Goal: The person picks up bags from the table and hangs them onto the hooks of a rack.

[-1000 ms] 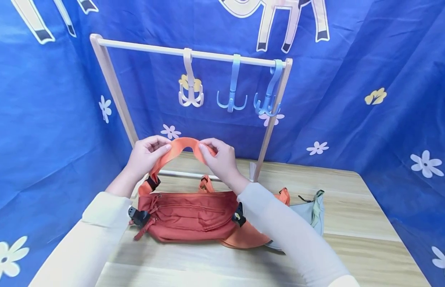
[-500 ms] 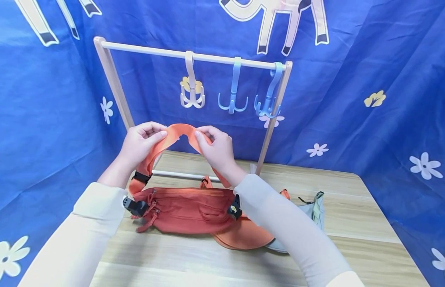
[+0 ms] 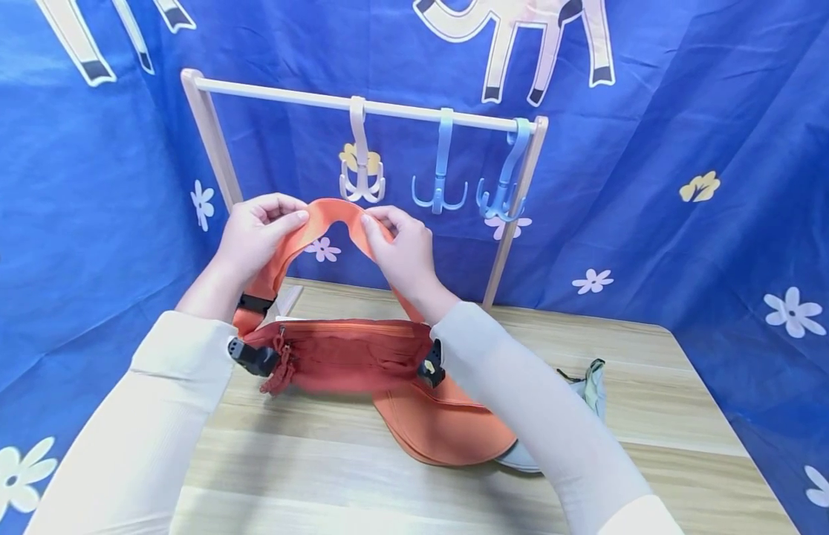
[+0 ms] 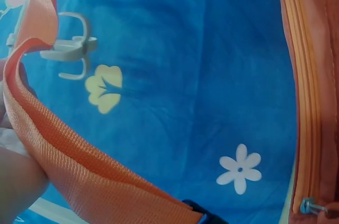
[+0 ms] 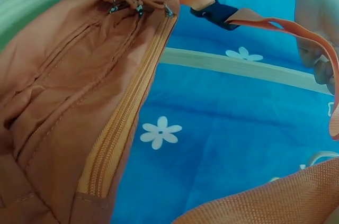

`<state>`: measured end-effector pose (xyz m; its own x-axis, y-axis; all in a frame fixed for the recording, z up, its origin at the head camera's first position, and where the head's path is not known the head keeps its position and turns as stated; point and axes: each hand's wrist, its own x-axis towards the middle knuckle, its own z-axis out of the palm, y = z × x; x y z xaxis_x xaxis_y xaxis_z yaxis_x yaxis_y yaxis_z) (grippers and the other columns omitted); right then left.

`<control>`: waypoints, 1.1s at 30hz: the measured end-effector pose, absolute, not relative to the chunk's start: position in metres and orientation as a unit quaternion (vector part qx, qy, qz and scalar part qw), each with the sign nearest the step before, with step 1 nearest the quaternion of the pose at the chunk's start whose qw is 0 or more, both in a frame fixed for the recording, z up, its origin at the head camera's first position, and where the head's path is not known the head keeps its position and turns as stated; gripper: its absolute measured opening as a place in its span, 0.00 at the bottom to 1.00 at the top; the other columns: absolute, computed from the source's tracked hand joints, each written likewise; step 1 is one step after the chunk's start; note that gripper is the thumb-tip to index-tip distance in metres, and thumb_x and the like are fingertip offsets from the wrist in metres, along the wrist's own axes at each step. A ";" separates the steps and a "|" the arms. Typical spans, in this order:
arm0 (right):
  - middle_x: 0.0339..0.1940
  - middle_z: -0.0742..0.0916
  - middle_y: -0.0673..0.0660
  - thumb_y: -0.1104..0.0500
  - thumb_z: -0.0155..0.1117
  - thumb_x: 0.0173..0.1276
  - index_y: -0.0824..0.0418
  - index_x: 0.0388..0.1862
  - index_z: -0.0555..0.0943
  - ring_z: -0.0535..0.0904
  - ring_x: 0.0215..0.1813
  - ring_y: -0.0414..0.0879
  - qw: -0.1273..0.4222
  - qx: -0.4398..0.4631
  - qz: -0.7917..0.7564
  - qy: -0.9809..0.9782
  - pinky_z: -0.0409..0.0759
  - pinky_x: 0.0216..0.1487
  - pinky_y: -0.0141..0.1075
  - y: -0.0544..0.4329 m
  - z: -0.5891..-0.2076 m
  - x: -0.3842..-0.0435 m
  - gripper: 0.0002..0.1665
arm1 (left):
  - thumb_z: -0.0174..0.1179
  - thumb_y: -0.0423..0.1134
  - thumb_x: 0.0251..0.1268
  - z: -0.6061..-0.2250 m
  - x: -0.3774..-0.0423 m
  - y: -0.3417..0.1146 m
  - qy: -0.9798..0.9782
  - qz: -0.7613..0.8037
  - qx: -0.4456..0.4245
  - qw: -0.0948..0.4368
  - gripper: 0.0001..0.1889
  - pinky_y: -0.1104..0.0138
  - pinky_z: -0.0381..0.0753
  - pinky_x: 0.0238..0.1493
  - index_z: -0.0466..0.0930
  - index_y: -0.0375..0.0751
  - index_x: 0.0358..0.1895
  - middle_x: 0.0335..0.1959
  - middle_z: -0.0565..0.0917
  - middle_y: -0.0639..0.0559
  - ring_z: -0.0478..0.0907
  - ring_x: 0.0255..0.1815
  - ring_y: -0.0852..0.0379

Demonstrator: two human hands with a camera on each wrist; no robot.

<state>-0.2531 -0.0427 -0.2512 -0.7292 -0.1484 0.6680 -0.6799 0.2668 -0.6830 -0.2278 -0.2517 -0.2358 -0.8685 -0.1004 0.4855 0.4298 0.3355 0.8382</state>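
Observation:
A red waist bag (image 3: 354, 353) hangs by its orange strap (image 3: 336, 209) in the head view, its lower edge blurred. My left hand (image 3: 257, 234) pinches the strap on the left of its arched top. On the other side of the arch, my right hand (image 3: 404, 249) pinches it between thumb and fingers. A black buckle (image 3: 256, 303) joins the strap below my left hand; in the right wrist view this buckle (image 5: 214, 14) is fastened. The bag's zipper (image 5: 132, 102) runs along its top edge. Both hands are in front of the rack, below its hooks.
Behind stands a wooden rack with a crossbar (image 3: 274, 92). From it hang a white hook (image 3: 362, 178), a blue hook (image 3: 439, 189) and another blue hook (image 3: 503, 195). An orange round-edged cloth item (image 3: 448, 435) lies on the table (image 3: 668, 401), partly over a grey-green one (image 3: 595, 390).
Both hands have risen toward the hooks, still pinching the strap. The red waist bag has come up with them, uncovering more of the orange cloth item.

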 end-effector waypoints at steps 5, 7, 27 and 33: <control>0.29 0.84 0.52 0.56 0.63 0.68 0.62 0.46 0.84 0.78 0.28 0.41 0.248 0.266 0.544 -0.757 0.76 0.29 0.30 -0.045 -0.239 -0.257 0.13 | 0.63 0.37 0.64 -0.225 -0.233 -0.247 -0.765 -0.591 -0.096 0.236 0.05 0.76 0.76 0.29 0.86 0.44 0.38 0.26 0.81 0.57 0.76 0.27 0.62; 0.29 0.85 0.52 0.56 0.62 0.68 0.62 0.46 0.84 0.78 0.29 0.41 0.249 0.265 0.547 -0.754 0.77 0.29 0.30 -0.045 -0.235 -0.259 0.12 | 0.62 0.37 0.64 -0.222 -0.235 -0.245 -0.759 -0.598 -0.089 0.240 0.05 0.76 0.76 0.29 0.86 0.43 0.38 0.26 0.81 0.57 0.76 0.26 0.61; 0.33 0.85 0.49 0.52 0.60 0.70 0.56 0.48 0.83 0.78 0.33 0.40 0.252 0.221 0.567 -0.752 0.77 0.31 0.29 -0.058 -0.215 -0.279 0.14 | 0.63 0.39 0.63 -0.203 -0.256 -0.224 -0.721 -0.614 -0.032 0.319 0.07 0.74 0.74 0.33 0.86 0.42 0.41 0.29 0.80 0.57 0.74 0.30 0.61; 0.32 0.84 0.48 0.50 0.60 0.70 0.54 0.49 0.83 0.77 0.33 0.40 0.248 0.193 0.558 -0.768 0.75 0.31 0.29 -0.061 -0.215 -0.281 0.14 | 0.64 0.41 0.63 -0.205 -0.260 -0.221 -0.726 -0.608 -0.007 0.321 0.09 0.74 0.73 0.33 0.86 0.41 0.42 0.27 0.79 0.58 0.73 0.31 0.61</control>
<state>-0.2807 -0.0610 -0.2151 -0.8020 -0.0191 0.5970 -0.5739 0.3017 -0.7613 -0.2603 -0.2215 -0.2047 -0.7939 -0.3801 0.4747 0.4000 0.2615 0.8784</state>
